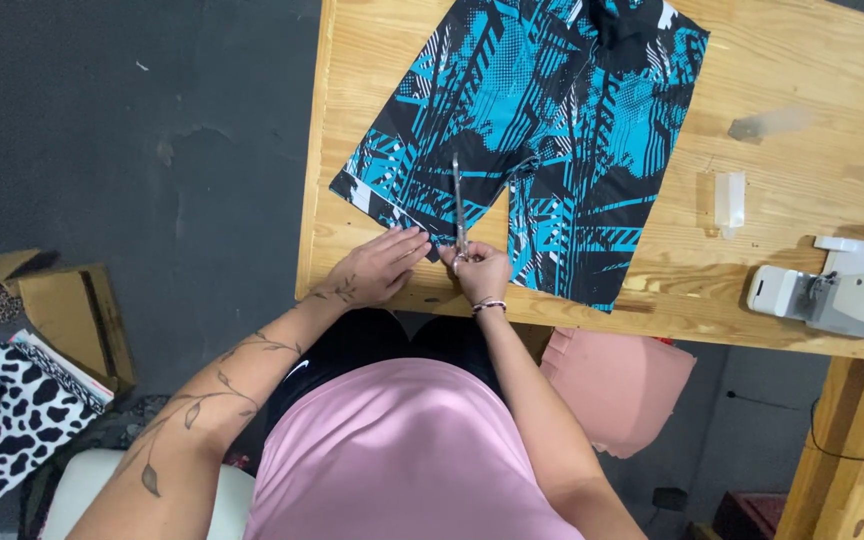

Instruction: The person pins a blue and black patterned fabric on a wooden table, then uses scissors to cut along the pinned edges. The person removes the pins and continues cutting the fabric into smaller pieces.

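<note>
Shorts [542, 150], centre-top of frame: left hand [377, 268] lies flat, fingers open, pinning the hem; right hand [479, 272] grips closed scissors [458, 205]; snip small, keeping fabric taut

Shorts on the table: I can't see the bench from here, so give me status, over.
Left hand flat on hem of blue-black patterned shorts. Right hand gripping scissors, blades over left leg. Sewing machine off right, clear of the work.

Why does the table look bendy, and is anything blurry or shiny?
Head view: the wide lens curves the wooden table edges. Soft, even light; faint shadows under the left hand and right hand. The scissors and patterned shorts look sharp; no strong glare.
</note>
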